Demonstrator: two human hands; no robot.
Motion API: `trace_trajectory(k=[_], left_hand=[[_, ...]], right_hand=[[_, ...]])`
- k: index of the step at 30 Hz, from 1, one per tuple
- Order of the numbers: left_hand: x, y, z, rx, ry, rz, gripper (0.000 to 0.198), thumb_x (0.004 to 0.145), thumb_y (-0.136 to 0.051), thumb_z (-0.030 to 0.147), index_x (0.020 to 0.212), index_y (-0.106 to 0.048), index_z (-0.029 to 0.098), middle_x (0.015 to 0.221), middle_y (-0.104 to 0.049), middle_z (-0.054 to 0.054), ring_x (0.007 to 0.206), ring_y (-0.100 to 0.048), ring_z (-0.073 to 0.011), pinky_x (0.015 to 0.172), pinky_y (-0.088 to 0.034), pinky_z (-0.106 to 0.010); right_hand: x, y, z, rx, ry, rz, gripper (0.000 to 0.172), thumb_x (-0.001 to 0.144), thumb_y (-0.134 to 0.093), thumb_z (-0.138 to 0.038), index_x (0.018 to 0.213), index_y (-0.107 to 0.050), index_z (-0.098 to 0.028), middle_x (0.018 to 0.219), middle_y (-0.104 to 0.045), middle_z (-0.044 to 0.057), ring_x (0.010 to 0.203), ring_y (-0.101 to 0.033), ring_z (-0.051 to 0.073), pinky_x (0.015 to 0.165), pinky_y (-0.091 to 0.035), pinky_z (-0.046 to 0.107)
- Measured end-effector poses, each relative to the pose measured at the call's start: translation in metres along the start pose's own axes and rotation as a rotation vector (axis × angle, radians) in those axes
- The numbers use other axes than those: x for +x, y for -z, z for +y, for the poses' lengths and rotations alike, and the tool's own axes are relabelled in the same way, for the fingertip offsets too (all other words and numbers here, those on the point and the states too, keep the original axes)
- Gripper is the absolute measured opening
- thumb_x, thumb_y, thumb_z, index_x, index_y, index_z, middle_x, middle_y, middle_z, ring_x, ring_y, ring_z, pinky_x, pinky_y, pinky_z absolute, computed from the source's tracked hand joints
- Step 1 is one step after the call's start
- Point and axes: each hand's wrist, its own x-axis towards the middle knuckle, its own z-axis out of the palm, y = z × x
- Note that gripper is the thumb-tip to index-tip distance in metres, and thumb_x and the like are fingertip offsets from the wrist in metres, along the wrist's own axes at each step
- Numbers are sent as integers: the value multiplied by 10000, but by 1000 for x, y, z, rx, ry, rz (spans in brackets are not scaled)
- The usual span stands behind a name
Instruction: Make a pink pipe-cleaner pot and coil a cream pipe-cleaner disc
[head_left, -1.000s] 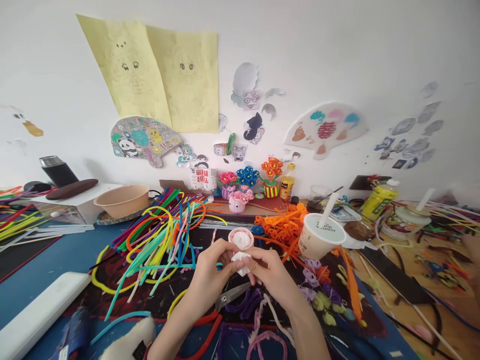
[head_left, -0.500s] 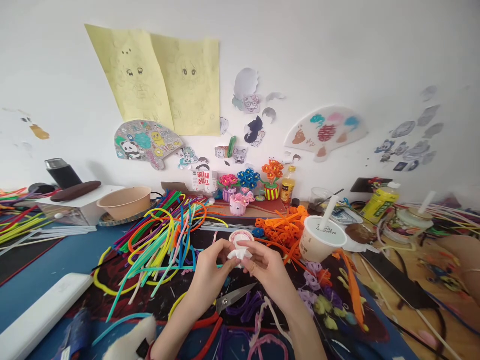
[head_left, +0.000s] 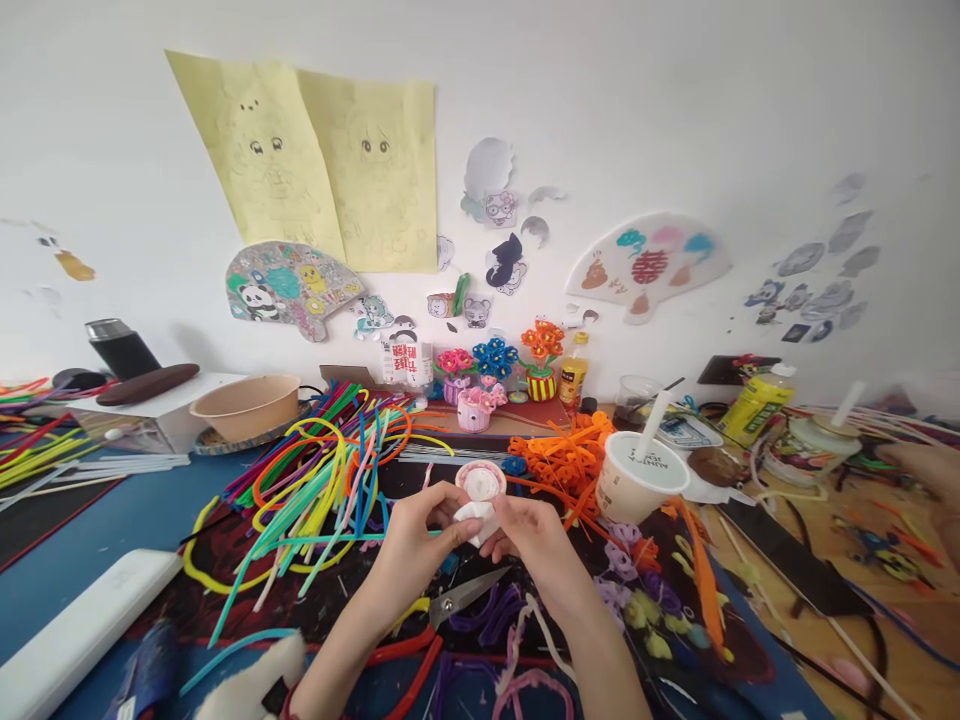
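My left hand [head_left: 420,545] pinches a small folded piece of white tissue [head_left: 477,522] between thumb and fingers. My right hand [head_left: 536,545] grips the same tissue from the other side, its fingers bent against the edge. Just behind my fingertips stands a small round pink-and-white pot [head_left: 481,478] with white stuffing inside its rim. Below my hands, scissors [head_left: 469,597] lie with their metal blades pointing right. Purple pipe cleaners [head_left: 499,615] are strewn beside them.
A heap of coloured pipe cleaners [head_left: 322,480] spreads to the left, orange ones [head_left: 562,455] to the right. A lidded cup [head_left: 643,480] with a straw stands near my right hand. Pipe-cleaner flower pots [head_left: 474,410] line the back. Another person's hand [head_left: 926,480] shows at the right edge.
The white tissue has been turned and folded into a more compact shape. My right fingers have shifted down and right, uncovering more of the pot's stuffing.
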Motion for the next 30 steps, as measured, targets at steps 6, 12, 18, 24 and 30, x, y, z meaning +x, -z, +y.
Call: trace_trajectory(k=[6,12,18,24,30], left_hand=[[0,-1,-3,-62,36,-34,195,738,-739,336,748,-674,153,646,-640,8,603,-551,-127,587,-436,-228],[1,-5,-12,-148,66,-16,266,718,-767,383,775,-662,145,656,-653,-3,621,-605,-154,606,-478,-251],[0,-7,-13,-255,104,87,270,741,-753,393,811,-656,151,712,-656,-1,649,-583,-130,615,-457,-222],[-2,-5,-10,-381,158,90,274,729,-775,385,798,-668,143,746,-668,-8,693,-581,-121,630,-447,-200],[-3,-5,-10,-439,184,88,279,729,-785,382,797,-675,136,741,-662,-8,675,-561,-107,594,-414,-183]], right_hand=[[1,-1,5,-12,13,68,437,676,-796,-553,712,-760,-119,555,-670,45,425,-546,110,424,-418,216],[0,-2,2,-5,40,85,384,677,-820,-499,757,-777,-127,557,-660,33,453,-555,115,431,-412,213],[-1,2,-3,99,4,36,418,718,-785,-531,890,-795,-150,626,-703,50,567,-620,136,574,-505,233],[-3,8,-2,274,-104,-65,335,689,-841,-450,845,-807,-155,660,-716,52,613,-655,117,615,-511,190],[-2,8,0,274,-104,-68,322,666,-857,-444,778,-802,-147,709,-728,58,633,-667,126,624,-523,203]])
